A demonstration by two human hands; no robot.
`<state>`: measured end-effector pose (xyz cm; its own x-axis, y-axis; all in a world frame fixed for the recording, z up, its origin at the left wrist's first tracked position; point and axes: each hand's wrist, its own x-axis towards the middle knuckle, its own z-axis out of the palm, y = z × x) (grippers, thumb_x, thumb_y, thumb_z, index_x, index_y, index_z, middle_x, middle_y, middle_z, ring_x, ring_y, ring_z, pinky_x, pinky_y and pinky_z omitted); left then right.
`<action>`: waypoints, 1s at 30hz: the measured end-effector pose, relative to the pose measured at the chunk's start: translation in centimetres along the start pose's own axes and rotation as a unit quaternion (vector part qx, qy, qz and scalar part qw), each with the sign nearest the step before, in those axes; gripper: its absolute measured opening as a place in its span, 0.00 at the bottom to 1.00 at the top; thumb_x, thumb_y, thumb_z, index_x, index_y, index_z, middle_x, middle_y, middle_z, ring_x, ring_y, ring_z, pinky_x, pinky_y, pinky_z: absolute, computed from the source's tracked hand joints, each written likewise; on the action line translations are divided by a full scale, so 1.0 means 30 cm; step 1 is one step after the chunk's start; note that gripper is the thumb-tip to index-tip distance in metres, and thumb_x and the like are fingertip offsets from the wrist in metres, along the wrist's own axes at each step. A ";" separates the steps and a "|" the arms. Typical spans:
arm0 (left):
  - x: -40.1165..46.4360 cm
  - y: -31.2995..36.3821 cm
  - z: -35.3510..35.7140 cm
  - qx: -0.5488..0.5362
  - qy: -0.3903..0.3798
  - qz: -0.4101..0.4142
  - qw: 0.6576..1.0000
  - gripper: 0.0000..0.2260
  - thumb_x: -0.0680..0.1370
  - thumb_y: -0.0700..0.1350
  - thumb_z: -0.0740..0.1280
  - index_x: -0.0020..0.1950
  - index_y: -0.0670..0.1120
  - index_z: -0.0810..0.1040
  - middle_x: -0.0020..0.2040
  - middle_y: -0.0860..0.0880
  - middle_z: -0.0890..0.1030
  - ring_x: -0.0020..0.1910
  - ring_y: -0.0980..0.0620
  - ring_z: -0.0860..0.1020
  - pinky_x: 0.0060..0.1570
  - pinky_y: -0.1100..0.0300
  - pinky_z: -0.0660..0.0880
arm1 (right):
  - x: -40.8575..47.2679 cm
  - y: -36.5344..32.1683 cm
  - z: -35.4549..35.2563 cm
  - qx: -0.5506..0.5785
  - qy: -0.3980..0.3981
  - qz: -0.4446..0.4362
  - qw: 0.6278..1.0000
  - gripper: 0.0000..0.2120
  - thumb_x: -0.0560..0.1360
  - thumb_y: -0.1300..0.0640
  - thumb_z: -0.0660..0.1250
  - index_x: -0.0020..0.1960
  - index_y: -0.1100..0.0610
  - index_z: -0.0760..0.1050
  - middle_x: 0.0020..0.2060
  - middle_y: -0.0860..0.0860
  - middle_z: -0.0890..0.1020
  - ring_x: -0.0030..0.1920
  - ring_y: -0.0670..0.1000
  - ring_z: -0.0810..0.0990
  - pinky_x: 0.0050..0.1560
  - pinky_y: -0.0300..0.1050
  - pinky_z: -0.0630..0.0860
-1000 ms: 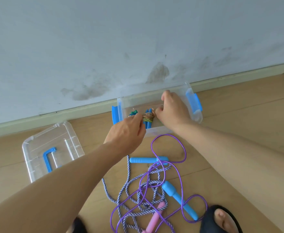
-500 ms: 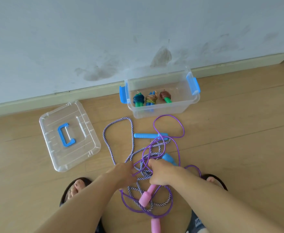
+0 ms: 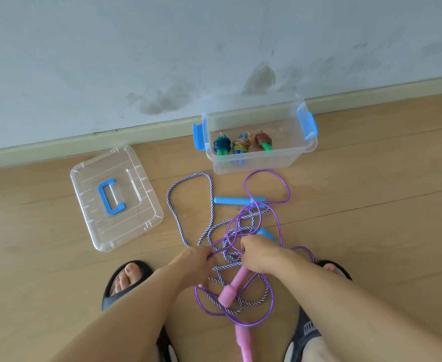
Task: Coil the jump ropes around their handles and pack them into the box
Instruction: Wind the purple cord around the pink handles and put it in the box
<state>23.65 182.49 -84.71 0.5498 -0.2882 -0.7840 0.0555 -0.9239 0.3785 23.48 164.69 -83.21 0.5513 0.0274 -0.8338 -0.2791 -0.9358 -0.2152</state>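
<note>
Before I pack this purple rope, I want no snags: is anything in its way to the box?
Yes. The purple rope is tangled with the striped rope on the floor; the box is open, lid off.

Both hands left box (image 3: 260, 155), now gripping tangled ropes (image 3: 230, 246) near feet.

Clear box (image 3: 256, 163) with blue latches (image 3: 198, 137); purple rope (image 3: 280, 186), purple-white striped rope (image 3: 173, 205); pink handles (image 3: 231, 288), blue handle (image 3: 230, 200).
</note>
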 end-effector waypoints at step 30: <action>-0.842 0.429 -0.649 -0.281 0.073 0.254 0.923 0.10 0.81 0.46 0.65 0.56 0.42 0.81 0.56 0.45 0.83 0.56 0.45 0.82 0.62 0.45 0.77 | -0.827 -0.197 -0.640 0.526 -0.032 -0.204 0.825 0.26 0.77 0.37 0.62 0.50 0.62 0.76 0.42 0.59 0.83 0.39 0.56 0.80 0.47 0.49 0.75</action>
<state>26.70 182.79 -50.46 0.7278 -0.5732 -0.3764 0.1604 -0.3914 0.9061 26.54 162.78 -51.48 0.7353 0.3144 -0.6004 -0.6267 -0.0219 -0.7789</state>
